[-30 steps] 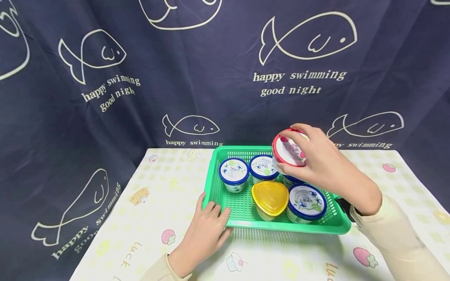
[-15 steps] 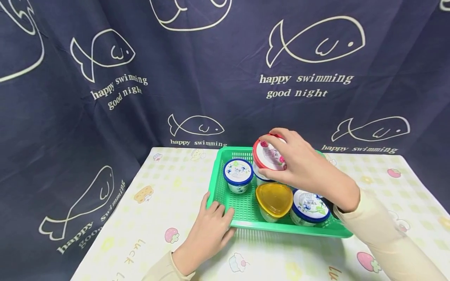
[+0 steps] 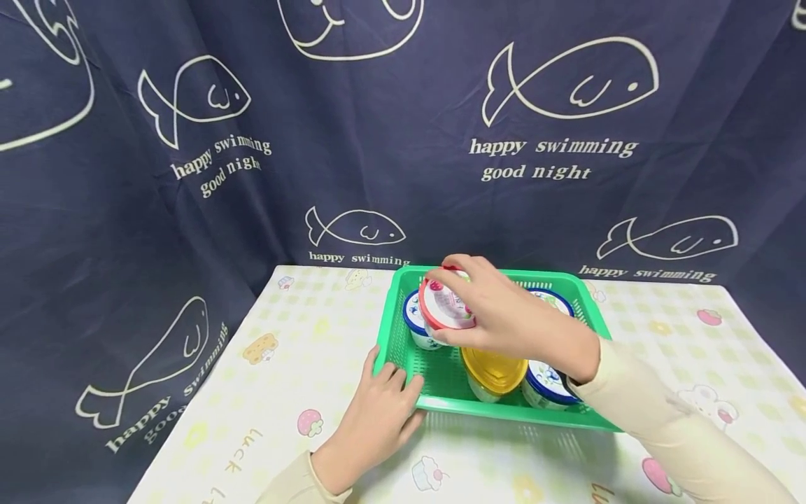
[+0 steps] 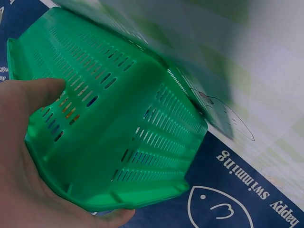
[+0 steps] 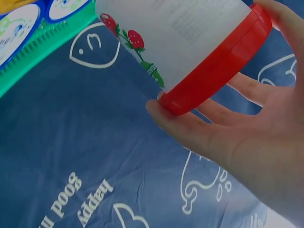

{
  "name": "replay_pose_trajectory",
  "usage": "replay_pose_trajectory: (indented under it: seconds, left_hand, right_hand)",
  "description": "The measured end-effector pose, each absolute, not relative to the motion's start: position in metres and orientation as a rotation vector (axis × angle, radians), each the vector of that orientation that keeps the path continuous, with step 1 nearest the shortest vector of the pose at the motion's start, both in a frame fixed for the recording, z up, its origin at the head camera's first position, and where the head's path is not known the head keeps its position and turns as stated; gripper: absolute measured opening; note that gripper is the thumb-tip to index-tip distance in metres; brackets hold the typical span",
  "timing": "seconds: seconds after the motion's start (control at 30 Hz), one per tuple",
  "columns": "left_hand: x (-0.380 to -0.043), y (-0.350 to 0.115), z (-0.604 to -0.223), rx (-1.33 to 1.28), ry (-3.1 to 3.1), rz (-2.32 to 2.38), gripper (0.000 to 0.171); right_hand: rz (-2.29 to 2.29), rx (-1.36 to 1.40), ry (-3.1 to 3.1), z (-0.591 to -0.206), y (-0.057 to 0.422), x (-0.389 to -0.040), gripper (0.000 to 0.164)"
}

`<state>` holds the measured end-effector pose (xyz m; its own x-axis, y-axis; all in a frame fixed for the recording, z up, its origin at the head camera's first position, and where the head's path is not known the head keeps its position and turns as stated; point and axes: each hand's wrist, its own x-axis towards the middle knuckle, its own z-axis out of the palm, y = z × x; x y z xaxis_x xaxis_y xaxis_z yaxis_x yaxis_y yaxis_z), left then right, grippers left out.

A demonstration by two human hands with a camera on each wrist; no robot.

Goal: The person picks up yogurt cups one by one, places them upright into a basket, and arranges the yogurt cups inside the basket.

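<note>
With thumb and fingertips around its red lid rim, my right hand (image 3: 513, 315) holds a white cup (image 3: 446, 306) printed with strawberries. This cup is tilted above the left part of a green plastic basket (image 3: 491, 414), in front of a blue-lidded cup (image 3: 413, 313). My left hand (image 3: 376, 423) grips the basket's near left corner, fingers over the rim; the left wrist view shows the thumb on the outer wall. Inside stand a yellow-lidded cup (image 3: 493, 372), a blue-lidded cup (image 3: 543, 383) at the front right and another blue-lidded cup (image 3: 553, 298) behind. My right hand and forearm hide part of the basket.
The basket rests on a table with a pale checked cloth (image 3: 302, 364) printed with small pictures. Behind the table's back edge hangs a dark blue curtain (image 3: 403, 140) with white fish drawings and lettering.
My right hand has carried the red-lidded cup leftward and slightly down, from the basket's back right toward its left side. My left hand keeps its grip on the corner. The view has shifted slightly.
</note>
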<state>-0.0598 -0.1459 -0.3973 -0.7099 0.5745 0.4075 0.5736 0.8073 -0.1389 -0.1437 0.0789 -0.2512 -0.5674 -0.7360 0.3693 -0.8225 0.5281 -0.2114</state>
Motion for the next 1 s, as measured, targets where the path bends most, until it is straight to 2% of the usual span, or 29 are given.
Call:
replay_pose_trajectory:
  seconds: [0.33, 0.8, 1.0]
  left_hand:
    - [-0.060, -0.146, -0.399, -0.869, -2.535, -0.002, 0.028]
    - [-0.055, -0.148, -0.400, -0.869, -2.537, 0.037, 0.034]
    - [-0.058, -0.149, -0.401, -0.865, -2.519, 0.055, 0.041]
  right_hand:
    - [0.453, 1.378, -2.622, -0.259, 0.054, -0.142, 0.075]
    - [0.318, 1.417, -2.802, -0.270, 0.040, -0.141, 0.080]
    - [0.314, 1.442, -2.804, -0.267, 0.039, -0.138, 0.078]
